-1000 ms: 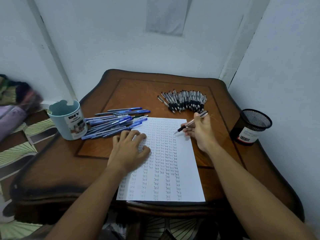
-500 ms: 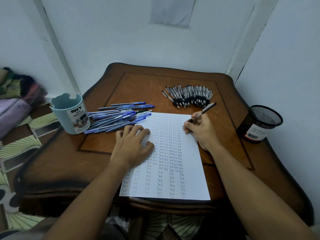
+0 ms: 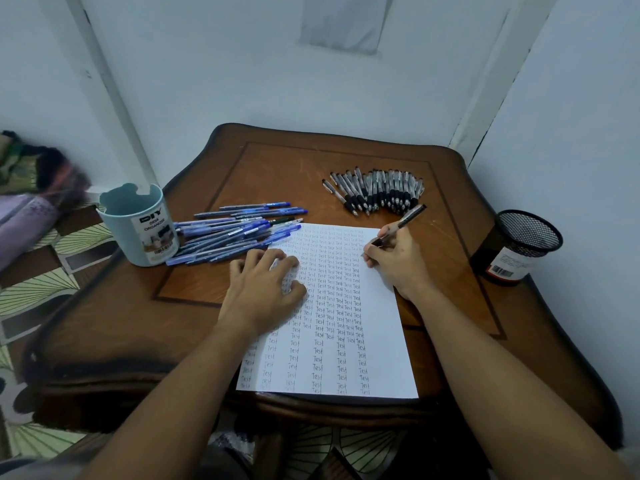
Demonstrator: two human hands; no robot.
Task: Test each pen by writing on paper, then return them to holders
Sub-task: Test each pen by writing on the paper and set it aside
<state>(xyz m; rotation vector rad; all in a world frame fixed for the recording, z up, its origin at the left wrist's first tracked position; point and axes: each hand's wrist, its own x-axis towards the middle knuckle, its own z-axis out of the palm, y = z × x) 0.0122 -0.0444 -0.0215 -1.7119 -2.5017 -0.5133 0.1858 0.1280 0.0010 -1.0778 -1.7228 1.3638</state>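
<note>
Two hands work the sheet: the right hand has dropped from a raised hold a second ago, when the pen tip hung clear above the page, to a writing posture with the tip now down at the paper's right margin, near the far right corner of the sheet. That suggests another test word is starting or about to start. Its fingers are curled tight round the black-grip pen, barrel slanting up toward the far edge of the worktop. The left hand stays spread flat on the sheet's left side, fingers straight, pinning it.

Thin matte paper carries columns of small "Test" words. Slim blue plastic pens lie in a loose heap toward the left edge beside a smooth pale-blue cylindrical desk organizer. Silver-and-black rubber-gripped pens fan out near the far edge. A black wire-mesh cup sits at the right edge. Both holders look empty, so returning seems some way off.
</note>
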